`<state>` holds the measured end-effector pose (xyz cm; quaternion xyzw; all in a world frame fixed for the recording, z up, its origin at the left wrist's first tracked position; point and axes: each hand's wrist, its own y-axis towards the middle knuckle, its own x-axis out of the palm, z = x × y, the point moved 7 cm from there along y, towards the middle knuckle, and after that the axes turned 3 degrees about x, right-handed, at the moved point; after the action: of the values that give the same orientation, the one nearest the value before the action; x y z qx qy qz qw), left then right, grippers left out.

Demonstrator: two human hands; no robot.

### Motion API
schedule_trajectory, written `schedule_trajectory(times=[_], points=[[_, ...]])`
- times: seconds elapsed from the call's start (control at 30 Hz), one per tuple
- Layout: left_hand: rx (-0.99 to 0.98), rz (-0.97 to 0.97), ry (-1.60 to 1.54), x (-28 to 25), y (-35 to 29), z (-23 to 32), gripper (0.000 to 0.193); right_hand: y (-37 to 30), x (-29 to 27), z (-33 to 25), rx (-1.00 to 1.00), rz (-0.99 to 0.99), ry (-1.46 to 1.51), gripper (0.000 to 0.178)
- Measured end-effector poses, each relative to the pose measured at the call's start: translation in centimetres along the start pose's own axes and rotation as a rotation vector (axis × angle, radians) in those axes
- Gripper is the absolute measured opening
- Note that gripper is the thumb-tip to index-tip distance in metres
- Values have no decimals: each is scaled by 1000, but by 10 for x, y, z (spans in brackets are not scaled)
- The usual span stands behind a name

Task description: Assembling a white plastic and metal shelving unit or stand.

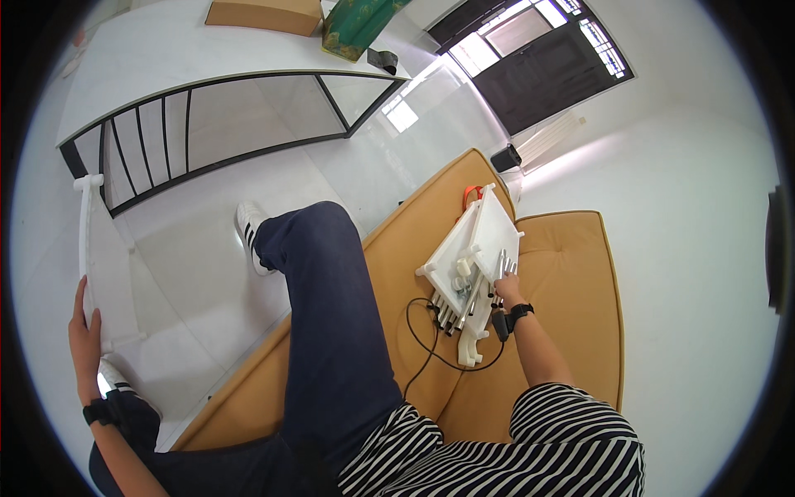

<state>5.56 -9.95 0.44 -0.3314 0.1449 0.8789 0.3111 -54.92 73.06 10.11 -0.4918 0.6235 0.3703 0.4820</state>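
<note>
My left hand [85, 335] grips the edge of a white plastic shelf panel [109, 273], which stands on its side by the floor at the far left. On the tan sofa at the right, my right hand [509, 288] is closed around a few short silver metal tubes [502, 263]. Beside that hand lie two stacked white shelf panels [494, 224] with knobbed corners. More silver tubes with dark ends [447, 316] rest at their near side. Small white fittings [461, 277] sit on the lower panel, and a curved white plastic piece [469, 349] lies nearer to me.
The tan sofa [571, 273] is under the parts. A black cable [431, 352] loops from my right wrist across it. A white table with a black metal frame [248, 73] stands ahead, carrying a cardboard box [265, 14] and a green bag [356, 29]. An orange-red item [471, 195] is behind the panels.
</note>
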Motion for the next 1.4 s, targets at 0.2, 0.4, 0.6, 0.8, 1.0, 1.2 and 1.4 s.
schedule_trajectory(times=[0.2,0.4,0.6,0.8,1.0,1.2,1.4], points=[[-29,27,-37,1,0,-2,62,-6,-2,3,87,-33,-54,51],[-34,77,-25,-7,-3,-9,61,-47,17,-63,-434,51,-267,51],[-79,36,-122,3,1,-3,62,-39,36,-74,-479,-120,-319,47],[-53,37,-67,-12,-12,-1,63,-43,47,-91,-476,-25,-459,37],[-22,24,-144,15,6,4,66,32,20,14,-302,-16,-590,28],[-156,-21,-32,-7,-4,14,76,-11,41,-26,-391,-111,-573,41],[-102,103,14,-2,-1,-7,75,9,20,-20,-248,-90,-395,44]])
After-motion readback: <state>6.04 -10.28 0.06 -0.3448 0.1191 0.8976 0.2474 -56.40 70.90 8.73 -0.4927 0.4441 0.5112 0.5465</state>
